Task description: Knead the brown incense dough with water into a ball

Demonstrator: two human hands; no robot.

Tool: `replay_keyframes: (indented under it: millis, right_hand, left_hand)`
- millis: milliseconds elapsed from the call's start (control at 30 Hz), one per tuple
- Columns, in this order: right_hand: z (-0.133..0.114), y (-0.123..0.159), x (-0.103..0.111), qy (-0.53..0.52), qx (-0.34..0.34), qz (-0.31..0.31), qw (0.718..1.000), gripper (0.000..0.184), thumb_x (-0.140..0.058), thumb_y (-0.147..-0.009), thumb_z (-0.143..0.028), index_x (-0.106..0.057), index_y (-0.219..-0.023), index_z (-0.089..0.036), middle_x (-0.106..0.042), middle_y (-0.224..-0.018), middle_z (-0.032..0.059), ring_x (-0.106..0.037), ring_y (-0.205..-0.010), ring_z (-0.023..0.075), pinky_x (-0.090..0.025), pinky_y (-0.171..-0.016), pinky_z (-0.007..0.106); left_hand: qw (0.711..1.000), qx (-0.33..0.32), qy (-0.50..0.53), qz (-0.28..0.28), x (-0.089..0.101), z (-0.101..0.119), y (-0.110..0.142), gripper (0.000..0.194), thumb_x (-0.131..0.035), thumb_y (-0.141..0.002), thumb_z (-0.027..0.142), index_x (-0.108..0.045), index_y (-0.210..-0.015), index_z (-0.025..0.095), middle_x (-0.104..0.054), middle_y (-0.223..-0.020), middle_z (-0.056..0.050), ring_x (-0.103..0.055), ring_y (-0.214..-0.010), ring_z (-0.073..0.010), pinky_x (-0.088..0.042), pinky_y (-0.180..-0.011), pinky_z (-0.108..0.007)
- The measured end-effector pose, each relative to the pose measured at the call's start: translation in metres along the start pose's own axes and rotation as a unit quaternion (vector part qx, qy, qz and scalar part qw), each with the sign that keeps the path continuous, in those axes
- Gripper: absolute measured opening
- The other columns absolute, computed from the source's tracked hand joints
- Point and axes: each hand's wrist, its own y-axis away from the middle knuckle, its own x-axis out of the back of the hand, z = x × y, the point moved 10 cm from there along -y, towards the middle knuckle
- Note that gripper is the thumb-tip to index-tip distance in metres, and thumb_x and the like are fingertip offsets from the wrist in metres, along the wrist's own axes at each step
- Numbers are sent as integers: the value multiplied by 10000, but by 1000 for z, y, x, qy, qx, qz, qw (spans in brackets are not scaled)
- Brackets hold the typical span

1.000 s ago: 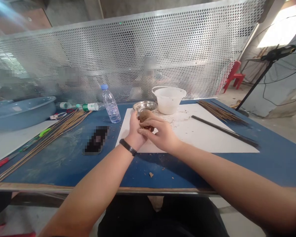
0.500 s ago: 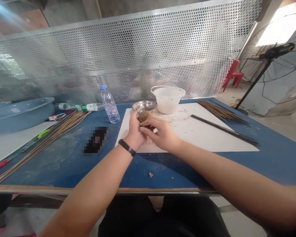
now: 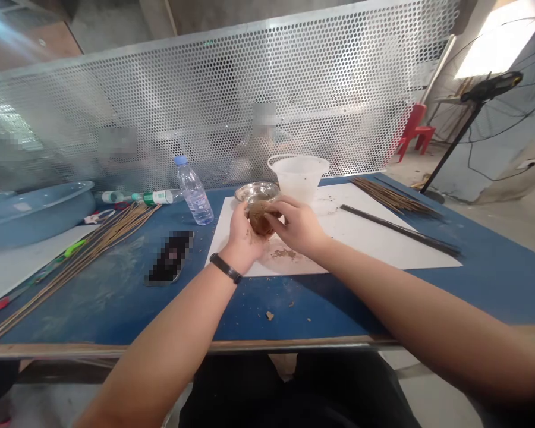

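A rounded brown lump, looking like clay or mud, rests in my left hand, whose fingers curl around its left side and underneath. My right hand presses bent fingertips and thumb at the lump's right side; whether a loose piece is between them I cannot tell. Both hands are above the white board, which has brown crumbs on it. Just behind the lump stands a shiny metal bowl. A white plastic bucket stands behind my right hand.
A water bottle and a phone are on the blue table left of the board. Thin sticks and a blue basin lie farther left. Dark rods and more sticks are right. A perforated metal screen borders the back.
The right hand has lifted and shifted its fingers from the lump's lower front to its upper right side. More of the lump now shows. The left hand still cradles it.
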Motion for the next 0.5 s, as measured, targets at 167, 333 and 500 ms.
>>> replay_keyframes:
  millis: [167,333,500]
  right_hand:
    - [36,-6,2,-45,-121,-36,991,185,-754,-818,-249,-711,-990,-196,-707,-1027,89,-647,-909,248,-552,-792,432]
    - [46,-6,-9,-83,-130,-101,983,622,-856,-726,-290,-617,-1294,-203,-629,-1337,145,-597,-1203,318,-520,-964,530]
    - [34,-2,-24,-31,-36,-127,991,602,-842,-774,-321,-623,-1318,-183,-648,-1352,166,-566,-1280,372,-424,-1085,620]
  left_hand:
    - [998,-7,-54,-12,1,5,-2,254,-505,-960,400,-638,-926,186,-686,-795,-47,-664,-668,-183,-579,-691,-347]
    - [987,-44,-149,-35,-1,14,-9,342,-551,-951,521,-668,-918,202,-669,-747,-44,-670,-663,-190,-580,-670,-325]
    - [991,6,-125,-57,4,5,-24,338,-608,-933,540,-681,-876,215,-668,-693,-36,-696,-684,-199,-554,-600,-274]
